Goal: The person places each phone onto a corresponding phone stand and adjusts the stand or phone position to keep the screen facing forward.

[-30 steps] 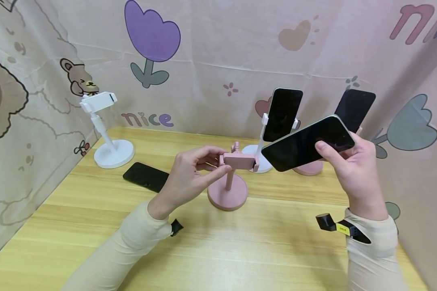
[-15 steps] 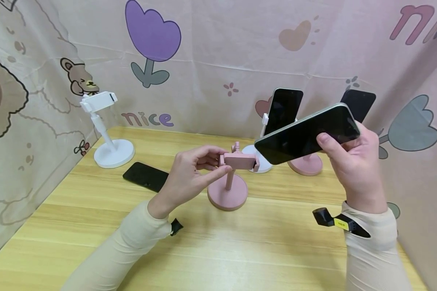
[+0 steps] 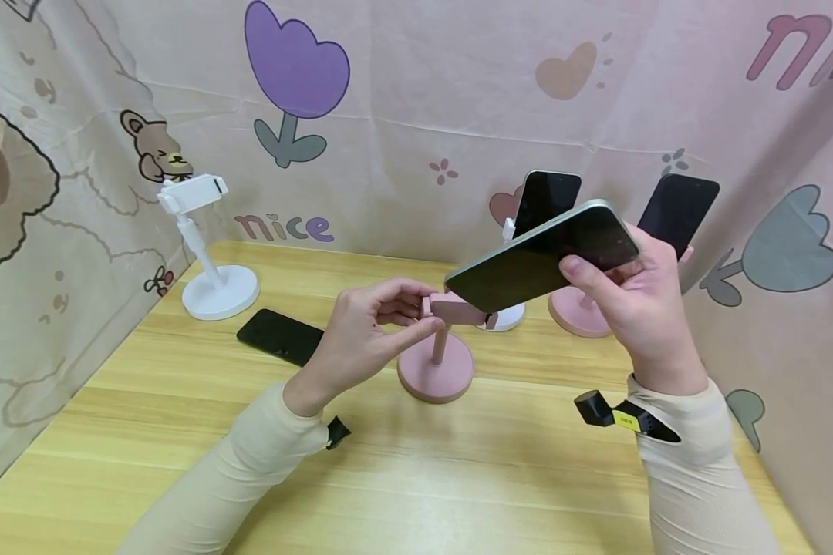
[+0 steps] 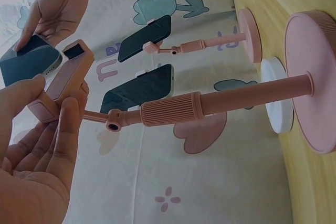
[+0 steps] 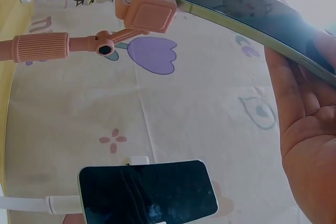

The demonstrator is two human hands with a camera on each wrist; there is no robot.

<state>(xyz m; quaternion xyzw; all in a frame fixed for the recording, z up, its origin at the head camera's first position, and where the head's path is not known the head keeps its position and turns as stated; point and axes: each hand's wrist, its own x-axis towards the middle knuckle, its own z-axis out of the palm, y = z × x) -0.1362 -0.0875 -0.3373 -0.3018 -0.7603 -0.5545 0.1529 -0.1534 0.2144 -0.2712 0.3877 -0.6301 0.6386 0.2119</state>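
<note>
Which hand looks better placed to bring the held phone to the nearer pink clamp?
Likely the right hand: it grips the phone close to that pink clamp, while the left hand holds the clamp's end.

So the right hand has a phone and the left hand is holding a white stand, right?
Not quite: the stand that the left hand is holding is pink, not white, as the head view shows. The right hand does have a phone.
</note>
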